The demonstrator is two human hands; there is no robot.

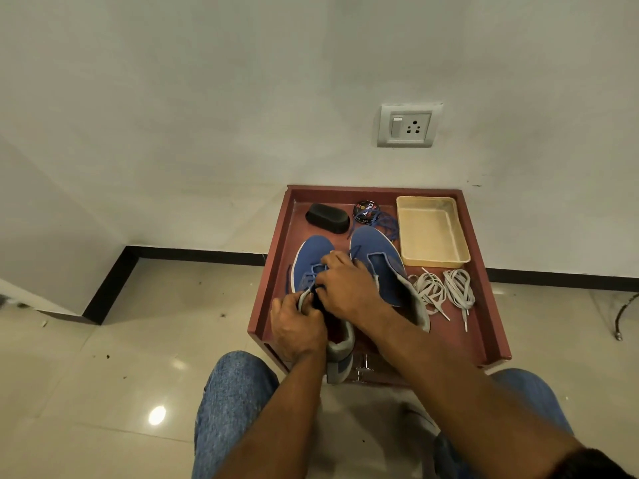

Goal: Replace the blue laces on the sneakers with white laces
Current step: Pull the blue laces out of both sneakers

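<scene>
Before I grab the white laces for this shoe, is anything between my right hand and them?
Yes: the second sneaker lies between your right hand and the white laces.

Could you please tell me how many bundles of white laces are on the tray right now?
2. Both bundles lie on the red tray, right of the sneakers and below the beige basket: one nearer the right sneaker, the other beside it.

- We see a tray table (273,271) against the wall, holding everything.
- Two sneakers side by side: left sneaker (313,250), right sneaker (377,250).
- Brush (327,218) far left, polish tin (366,211) beside it, loose lace (387,224) just right.
- Basket (428,233) far right; two lace bundles (444,288) near side of it.
</scene>
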